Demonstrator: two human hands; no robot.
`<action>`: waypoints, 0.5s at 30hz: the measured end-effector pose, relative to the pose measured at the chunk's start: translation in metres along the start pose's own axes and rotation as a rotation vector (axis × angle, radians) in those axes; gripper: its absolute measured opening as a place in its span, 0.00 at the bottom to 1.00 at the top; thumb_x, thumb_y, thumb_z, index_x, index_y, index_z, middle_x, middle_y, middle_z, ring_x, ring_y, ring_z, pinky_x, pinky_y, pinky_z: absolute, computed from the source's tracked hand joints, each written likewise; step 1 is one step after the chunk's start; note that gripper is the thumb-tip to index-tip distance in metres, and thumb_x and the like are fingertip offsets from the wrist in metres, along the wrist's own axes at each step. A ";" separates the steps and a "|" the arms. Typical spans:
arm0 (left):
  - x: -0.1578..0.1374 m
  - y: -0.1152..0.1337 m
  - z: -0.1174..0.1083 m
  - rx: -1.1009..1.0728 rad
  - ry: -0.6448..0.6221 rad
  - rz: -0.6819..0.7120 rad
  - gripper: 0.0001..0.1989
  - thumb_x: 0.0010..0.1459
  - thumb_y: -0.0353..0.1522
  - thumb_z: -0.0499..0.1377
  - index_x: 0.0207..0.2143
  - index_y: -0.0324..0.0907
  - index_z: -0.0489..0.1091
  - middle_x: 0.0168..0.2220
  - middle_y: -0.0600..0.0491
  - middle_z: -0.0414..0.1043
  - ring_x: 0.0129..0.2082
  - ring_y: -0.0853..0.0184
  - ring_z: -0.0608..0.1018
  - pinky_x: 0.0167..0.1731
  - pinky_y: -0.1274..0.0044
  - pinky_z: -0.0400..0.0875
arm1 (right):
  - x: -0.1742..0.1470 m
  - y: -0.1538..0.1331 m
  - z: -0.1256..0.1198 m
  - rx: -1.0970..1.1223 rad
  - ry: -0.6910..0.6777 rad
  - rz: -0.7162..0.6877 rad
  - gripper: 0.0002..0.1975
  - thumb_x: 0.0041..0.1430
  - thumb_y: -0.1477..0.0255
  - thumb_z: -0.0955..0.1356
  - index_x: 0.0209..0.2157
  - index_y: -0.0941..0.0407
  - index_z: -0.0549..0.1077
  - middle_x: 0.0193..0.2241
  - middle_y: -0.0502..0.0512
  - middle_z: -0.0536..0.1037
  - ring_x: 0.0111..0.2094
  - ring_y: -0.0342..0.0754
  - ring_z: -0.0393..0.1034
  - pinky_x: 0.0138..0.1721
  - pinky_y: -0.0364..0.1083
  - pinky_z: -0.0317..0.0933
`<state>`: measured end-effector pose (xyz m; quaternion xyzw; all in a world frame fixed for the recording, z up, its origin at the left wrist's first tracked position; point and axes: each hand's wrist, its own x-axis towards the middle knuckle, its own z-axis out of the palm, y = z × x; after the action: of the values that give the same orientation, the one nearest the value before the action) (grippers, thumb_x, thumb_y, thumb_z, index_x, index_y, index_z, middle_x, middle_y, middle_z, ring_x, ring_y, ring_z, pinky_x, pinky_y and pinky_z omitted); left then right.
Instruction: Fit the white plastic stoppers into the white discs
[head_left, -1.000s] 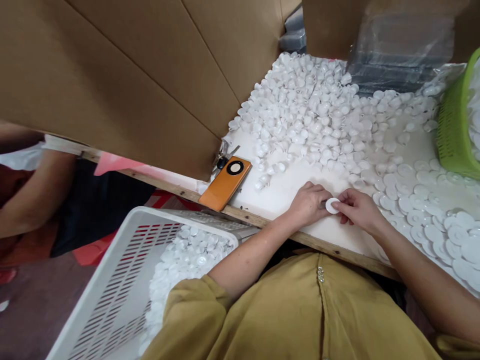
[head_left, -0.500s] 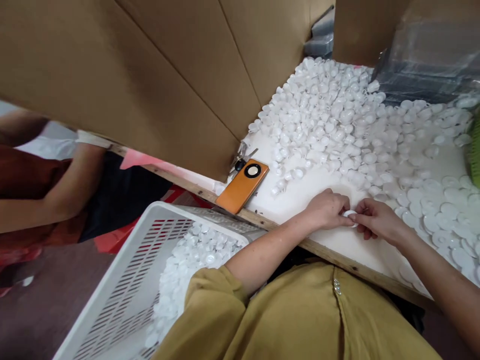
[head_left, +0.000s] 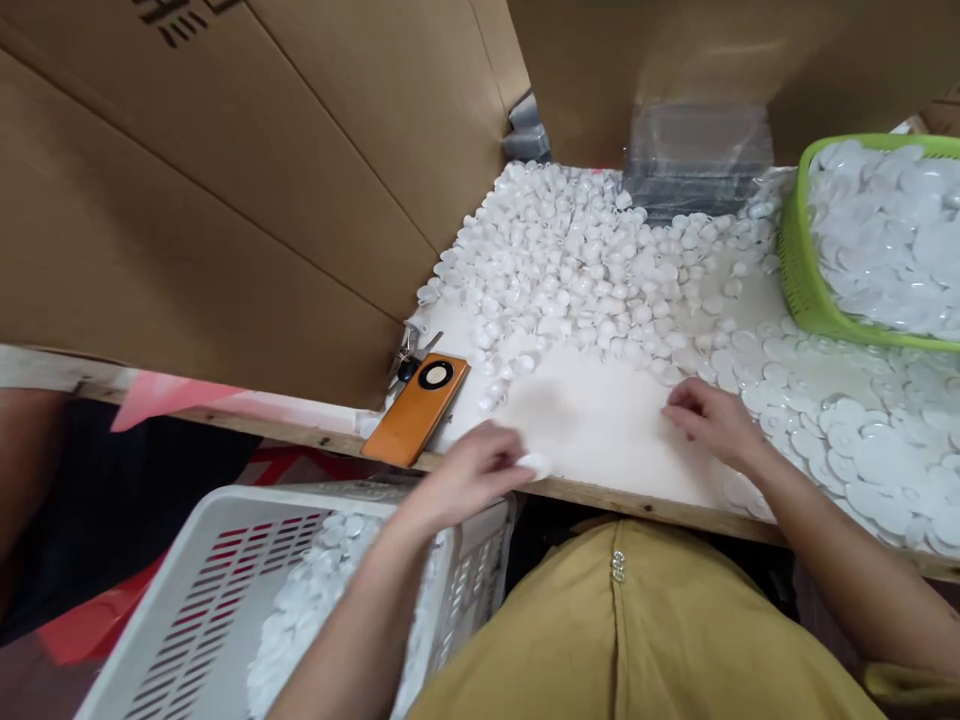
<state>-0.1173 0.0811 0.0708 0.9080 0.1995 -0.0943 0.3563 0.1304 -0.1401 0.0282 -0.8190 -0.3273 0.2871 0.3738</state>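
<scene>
My left hand (head_left: pixel 480 470) is closed on a small white plastic disc (head_left: pixel 536 466), pinched at the fingertips over the table's front edge. What lies on the disc's underside is hidden. Further right, my right hand (head_left: pixel 709 422) hovers low over the white tabletop (head_left: pixel 600 420); its fingers are curled in, and nothing shows between them. Just beyond it spreads a heap of small white cap-like pieces (head_left: pixel 570 260). Flat white discs (head_left: pixel 855 440) lie scattered to the right of that hand.
An orange phone (head_left: pixel 412 415) and keys (head_left: pixel 409 350) lie by a cardboard box (head_left: pixel 225 230). Below the edge stands a white slotted basket (head_left: pixel 217 500) holding white pieces. A green basket (head_left: pixel 795 240) full of discs stands right, near a clear-wrapped bundle (head_left: pixel 697 150).
My hands, together at the disc before, have come apart. The left has carried the disc left toward the white basket. My view has turned right, bringing in the green basket.
</scene>
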 end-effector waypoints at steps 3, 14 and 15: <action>-0.084 -0.066 -0.027 0.171 -0.145 -0.353 0.16 0.50 0.45 0.55 0.21 0.42 0.62 0.24 0.55 0.67 0.27 0.64 0.70 0.29 0.77 0.60 | -0.003 0.026 -0.027 -0.356 0.225 0.009 0.04 0.53 0.67 0.67 0.29 0.52 0.70 0.29 0.53 0.74 0.29 0.50 0.68 0.28 0.48 0.57; -0.055 -0.062 -0.016 0.380 0.136 -0.374 0.16 0.57 0.42 0.50 0.29 0.43 0.73 0.33 0.48 0.75 0.37 0.56 0.75 0.39 0.69 0.67 | -0.008 0.034 -0.044 -0.488 0.211 0.003 0.06 0.51 0.66 0.68 0.28 0.52 0.66 0.25 0.52 0.72 0.25 0.50 0.65 0.24 0.46 0.51; -0.026 -0.038 -0.009 0.320 0.275 -0.231 0.15 0.59 0.41 0.50 0.33 0.43 0.73 0.35 0.48 0.75 0.39 0.58 0.74 0.40 0.70 0.67 | -0.008 0.033 -0.042 -0.422 0.215 0.012 0.06 0.51 0.66 0.68 0.28 0.52 0.66 0.23 0.51 0.72 0.24 0.49 0.65 0.25 0.46 0.52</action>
<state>-0.1569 0.1044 0.0624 0.9283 0.3311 -0.0400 0.1642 0.1661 -0.1805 0.0267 -0.9067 -0.3337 0.1256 0.2253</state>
